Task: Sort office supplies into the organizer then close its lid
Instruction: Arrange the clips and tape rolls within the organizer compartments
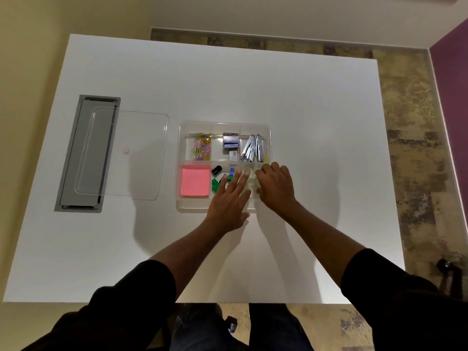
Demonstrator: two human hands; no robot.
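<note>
A clear plastic organizer [182, 127] sits mid-table. Its compartments hold coloured paper clips [202, 147], staple boxes [230, 143], staplers [253, 149], pink sticky notes [195, 179] and binder clips [217, 182]. Clear tape rolls [249, 177] lie in the near right compartment. My left hand [229, 198] rests over the organizer's near edge, fingers spread and touching the tape rolls. My right hand [276, 184] curls over the tape rolls from the right; whether it grips one is hidden. The clear lid [141, 122] lies flat to the left of the organizer.
A grey cable hatch [76, 158] is set into the white table [304, 102] at the left, partly under the lid. The table's near edge runs just in front of my body. A chair caster [445, 266] shows on the floor at right.
</note>
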